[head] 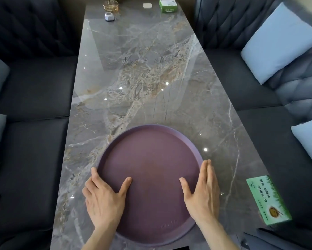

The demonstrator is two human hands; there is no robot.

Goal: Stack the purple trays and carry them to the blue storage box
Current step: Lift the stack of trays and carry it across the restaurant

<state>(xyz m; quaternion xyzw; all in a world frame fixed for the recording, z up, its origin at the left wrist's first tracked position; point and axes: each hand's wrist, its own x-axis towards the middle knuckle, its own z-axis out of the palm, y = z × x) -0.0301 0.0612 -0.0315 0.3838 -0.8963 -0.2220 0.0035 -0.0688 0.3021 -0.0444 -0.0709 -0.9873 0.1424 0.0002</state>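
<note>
A round purple tray [151, 159] lies at the near end of the grey marble table [142, 78]. A second rim shows along its far edge, so it looks like one tray resting on another. My left hand [104, 199] grips the tray's left rim, thumb inside and fingers over the edge. On the right rim sits my right hand [202, 192], thumb inside and fingers stretched flat along the outside. The blue storage box is not in view.
A green tissue box [267, 201] sits at the table's near right edge. At the far end stand another green box [167, 5], a small white object [109, 16], a gold wire holder [111, 6] and a white pad [147, 5]. Dark sofas with pale cushions [279, 42] flank the table.
</note>
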